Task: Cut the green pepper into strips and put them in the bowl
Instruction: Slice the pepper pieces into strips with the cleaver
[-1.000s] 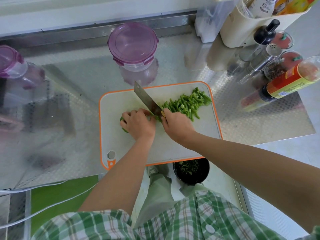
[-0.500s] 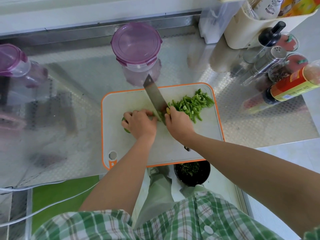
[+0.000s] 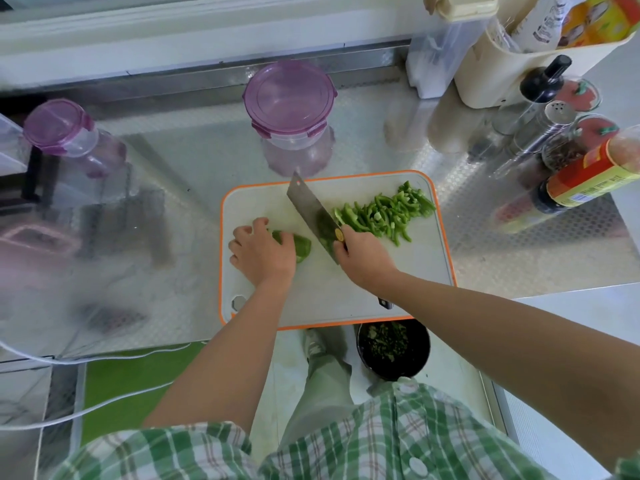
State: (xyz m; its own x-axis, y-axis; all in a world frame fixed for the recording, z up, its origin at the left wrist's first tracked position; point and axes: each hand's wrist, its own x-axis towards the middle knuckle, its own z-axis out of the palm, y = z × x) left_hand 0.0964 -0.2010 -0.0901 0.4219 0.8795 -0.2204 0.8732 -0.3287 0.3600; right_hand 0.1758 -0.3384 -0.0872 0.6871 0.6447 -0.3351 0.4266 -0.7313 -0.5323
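Note:
On the white, orange-rimmed cutting board (image 3: 346, 299) my left hand (image 3: 261, 252) lies over an uncut piece of green pepper (image 3: 301, 247), fingers curled onto it. My right hand (image 3: 363, 258) grips the handle of a cleaver (image 3: 310, 211), whose blade points up-left, tilted, a gap away from the pepper piece. A heap of cut green pepper strips (image 3: 384, 211) lies on the board's upper right, just right of the blade. A black bowl (image 3: 393, 348) holding dark green bits stands below the counter's front edge, partly hidden by the board.
A purple-lidded clear container (image 3: 289, 98) stands just behind the board, another (image 3: 59, 128) at far left. Bottles, a shaker and jars (image 3: 554, 133) crowd the right side beside a cream bin (image 3: 519, 60). The counter's front edge runs under the board.
The cleaver has moved right, away from my left hand, pushing cut strips toward the heap. My left hand has shifted left, and the uncut pepper piece now shows beside it.

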